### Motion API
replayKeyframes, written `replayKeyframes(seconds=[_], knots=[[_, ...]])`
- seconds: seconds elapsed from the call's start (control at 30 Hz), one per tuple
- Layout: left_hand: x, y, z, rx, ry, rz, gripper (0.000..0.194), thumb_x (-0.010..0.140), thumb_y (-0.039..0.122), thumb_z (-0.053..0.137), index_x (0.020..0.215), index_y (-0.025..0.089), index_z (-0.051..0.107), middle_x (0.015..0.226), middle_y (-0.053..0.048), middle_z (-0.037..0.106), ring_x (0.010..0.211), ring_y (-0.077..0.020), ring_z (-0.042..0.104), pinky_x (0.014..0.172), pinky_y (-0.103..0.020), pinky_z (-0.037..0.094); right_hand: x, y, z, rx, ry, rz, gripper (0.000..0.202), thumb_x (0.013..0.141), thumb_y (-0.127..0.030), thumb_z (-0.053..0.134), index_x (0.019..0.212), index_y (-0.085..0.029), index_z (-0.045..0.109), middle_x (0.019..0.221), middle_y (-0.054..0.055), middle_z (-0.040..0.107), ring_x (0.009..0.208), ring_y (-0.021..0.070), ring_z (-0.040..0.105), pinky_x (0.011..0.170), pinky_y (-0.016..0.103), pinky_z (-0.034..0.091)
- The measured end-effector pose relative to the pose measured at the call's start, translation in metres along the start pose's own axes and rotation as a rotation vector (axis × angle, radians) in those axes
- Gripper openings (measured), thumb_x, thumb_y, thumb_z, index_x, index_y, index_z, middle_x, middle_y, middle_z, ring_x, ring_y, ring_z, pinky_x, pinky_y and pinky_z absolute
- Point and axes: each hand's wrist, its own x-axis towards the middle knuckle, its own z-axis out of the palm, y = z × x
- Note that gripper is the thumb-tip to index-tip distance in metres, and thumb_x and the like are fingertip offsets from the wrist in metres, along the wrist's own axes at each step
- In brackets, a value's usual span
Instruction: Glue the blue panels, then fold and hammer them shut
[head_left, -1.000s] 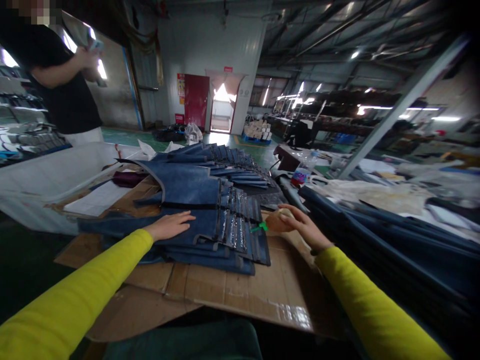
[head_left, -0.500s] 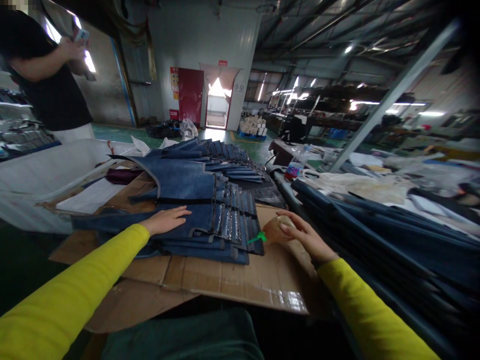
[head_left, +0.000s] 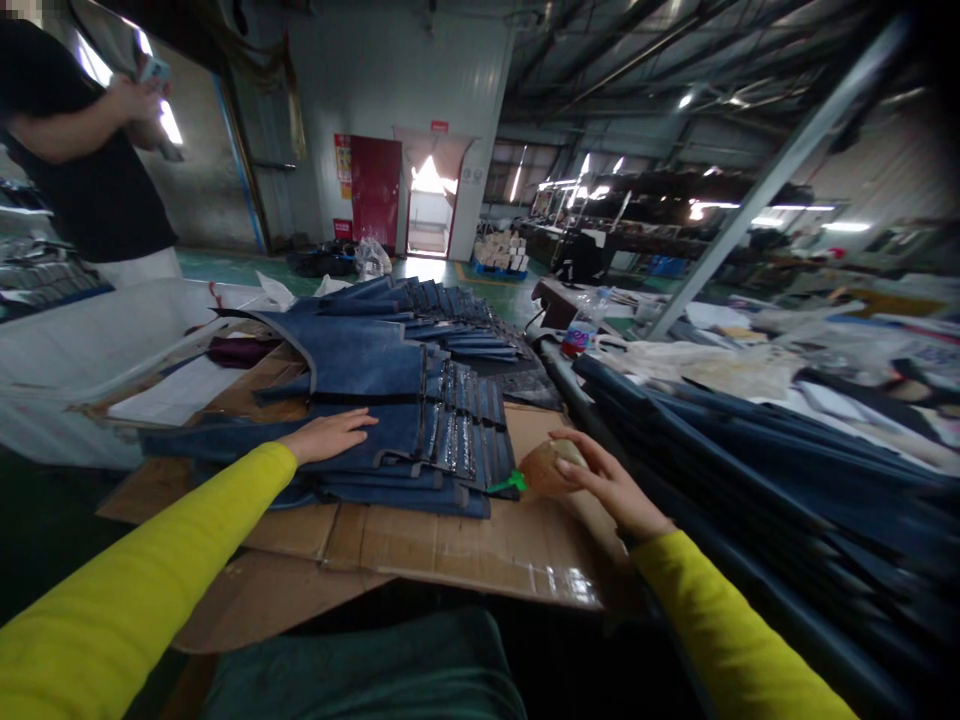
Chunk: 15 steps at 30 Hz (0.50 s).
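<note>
Right hand [head_left: 611, 488] grips a squeeze bottle [head_left: 551, 470], contents indistinct; green nozzle [head_left: 516, 481] closer than earlier to near corner of blue panels [head_left: 367, 360]; left hand [head_left: 326, 438] lies open upon them

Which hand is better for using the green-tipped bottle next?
Probably the right hand: it holds the bottle, and the green tip points toward the blue pieces. The left hand rests on those pieces, away from the bottle.

On my remote feed I see a factory workshop, shown by its exposed roof beams [head_left: 615, 75], strip light [head_left: 846, 226], green floor [head_left: 217, 266], loaded pallet [head_left: 501, 270] and piled blue panels [head_left: 367, 360].
</note>
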Motion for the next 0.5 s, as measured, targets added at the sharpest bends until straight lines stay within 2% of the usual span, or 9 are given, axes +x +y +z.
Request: replayKeyframes(seconds=[0.2, 0.5], knots=[[0.000, -0.001, 0.001, -0.005, 0.003, 0.000, 0.050, 0.088, 0.043, 0.033, 0.135, 0.028, 0.040, 0.148, 0.000, 0.026, 0.132, -0.0178, 0.031, 0.109, -0.031, 0.020, 0.000, 0.001, 0.006, 0.026, -0.011, -0.011, 0.048, 0.075, -0.048, 0.062, 0.117, -0.029, 0.048, 0.115, 0.004, 0.055, 0.109, 0.0252, 0.051, 0.091, 0.038, 0.046], [0.001, -0.004, 0.001, -0.008, 0.008, 0.005, 0.050, 0.088, 0.043, 0.033, 0.135, 0.027, 0.039, 0.148, -0.001, 0.026, 0.133, -0.0168, 0.030, 0.109, -0.030, 0.019, 0.036, 0.010, 0.015, 0.085, 0.102, -0.076, 0.051, 0.072, -0.049, 0.064, 0.114, -0.028, 0.045, 0.114, 0.005, 0.053, 0.105, 0.0240, 0.054, 0.084, 0.035, 0.050]])
